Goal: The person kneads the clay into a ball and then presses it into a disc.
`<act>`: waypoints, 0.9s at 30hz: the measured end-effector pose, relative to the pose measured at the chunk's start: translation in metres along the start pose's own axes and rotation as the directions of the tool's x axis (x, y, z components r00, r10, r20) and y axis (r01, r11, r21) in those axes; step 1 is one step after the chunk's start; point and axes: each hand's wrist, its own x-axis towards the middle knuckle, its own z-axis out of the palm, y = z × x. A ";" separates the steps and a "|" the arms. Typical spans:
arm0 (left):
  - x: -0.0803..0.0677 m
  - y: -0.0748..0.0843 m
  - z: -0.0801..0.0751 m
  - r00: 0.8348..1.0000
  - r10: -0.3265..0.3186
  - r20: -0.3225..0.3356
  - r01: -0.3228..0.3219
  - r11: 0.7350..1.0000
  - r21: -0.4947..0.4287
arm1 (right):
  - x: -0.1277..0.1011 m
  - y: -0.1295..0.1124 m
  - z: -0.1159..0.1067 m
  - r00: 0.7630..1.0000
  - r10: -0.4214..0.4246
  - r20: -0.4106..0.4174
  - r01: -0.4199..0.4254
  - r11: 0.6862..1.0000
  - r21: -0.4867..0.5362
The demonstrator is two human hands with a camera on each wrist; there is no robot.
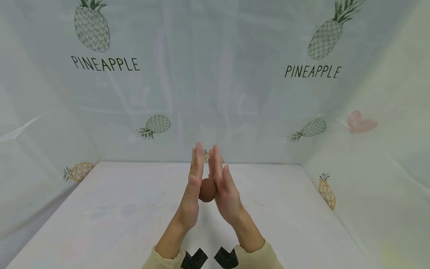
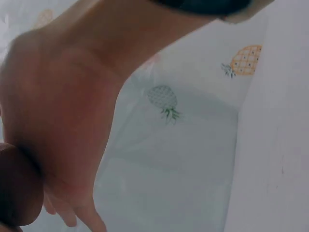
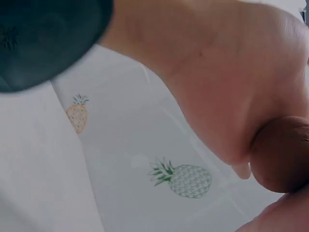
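A round brown ball (image 1: 207, 190), smooth and matte like clay or dough, sits just below the middle of the head view, pressed between two flat palms. The left hand (image 1: 194, 186) and the right hand (image 1: 223, 186) stand upright facing each other, fingers straight and close together, tips pointing toward the upper centre of the frame; neither hand curls round the ball, they only squeeze it from either side. The ball is held above the desk (image 1: 117, 220), a pale, slightly smudged flat surface filling the lower half of the frame. In the left wrist view the ball (image 2: 17, 188) shows as a dark rounded lump at the lower left edge against the palm (image 2: 53, 121); in the right wrist view it (image 3: 282, 154) bulges at the right edge. Cream sleeves (image 1: 265, 254) cover the forearms. A glossy plastic sheet (image 1: 215, 93) (printed with pineapples and the word PINEAPPLE) hangs behind and at both sides.
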 end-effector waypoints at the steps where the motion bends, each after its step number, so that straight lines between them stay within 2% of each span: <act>1: 0.000 -0.001 -0.003 1.000 -0.007 -0.015 0.007 1.000 -0.002 | 0.000 0.001 0.002 1.000 0.019 0.010 -0.019 1.000 0.003; 4: 0.000 -0.005 -0.011 0.997 -0.046 -0.058 0.044 0.999 -0.020 | -0.001 0.002 0.010 0.998 0.037 0.046 -0.037 0.999 0.006; 8: 0.000 -0.012 -0.016 0.991 -0.101 -0.084 0.097 0.994 -0.052 | -0.003 -0.004 0.016 0.997 -0.027 0.072 0.026 1.000 0.006; 13: 0.002 -0.019 -0.007 0.990 -0.137 -0.036 0.133 0.986 -0.104 | -0.004 -0.012 0.007 0.986 -0.166 0.031 0.166 0.986 0.006; 17: 0.000 -0.017 0.006 0.993 -0.110 0.037 0.113 0.986 -0.121 | -0.005 -0.014 -0.006 0.978 -0.207 -0.016 0.207 0.978 -0.009; 22: -0.004 -0.010 0.020 0.993 -0.052 0.103 0.060 0.996 -0.073 | -0.004 -0.010 -0.019 0.989 -0.140 -0.049 0.140 0.990 -0.012; 24: -0.004 -0.008 0.020 0.994 -0.036 0.102 0.042 0.997 -0.057 | -0.003 -0.007 -0.021 0.995 -0.085 -0.050 0.085 0.996 -0.004; 27: -0.002 -0.007 0.015 0.997 -0.030 0.066 0.032 0.999 -0.042 | -0.001 -0.002 -0.018 0.999 0.019 -0.047 -0.020 1.000 -0.001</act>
